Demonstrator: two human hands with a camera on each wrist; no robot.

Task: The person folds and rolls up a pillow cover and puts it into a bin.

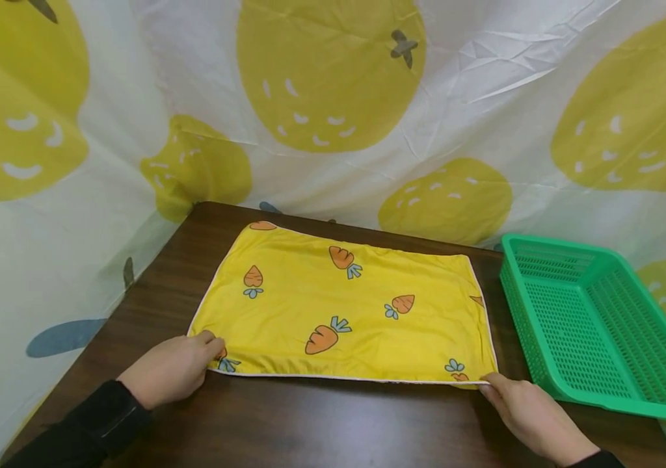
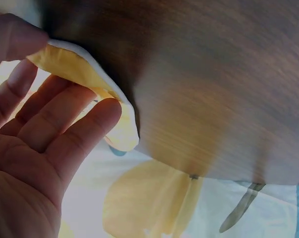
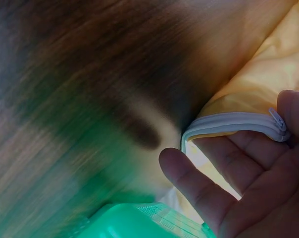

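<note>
A yellow pillowcase [image 1: 362, 292] printed with orange carrots lies spread flat on the dark table, edged in white. At its near left corner my left hand [image 1: 177, 364] pinches the fabric between thumb and fingers. In the left wrist view the white-edged corner [image 2: 85, 67] curves over the fingers [image 2: 85, 126]. My right hand [image 1: 529, 413] pinches the near right corner. A white zipper [image 3: 233, 121] with a small pull runs along that edge in the right wrist view, the thumb close beside the pull and other fingers [image 3: 196, 183] beneath the fabric.
On the right of the dark wooden table [image 1: 321, 422] stands a green plastic basket [image 1: 520, 325] with perforated walls, close beyond my right hand. A white curtain [image 1: 333, 175] with large yellow fruit prints hangs behind the table and along its sides.
</note>
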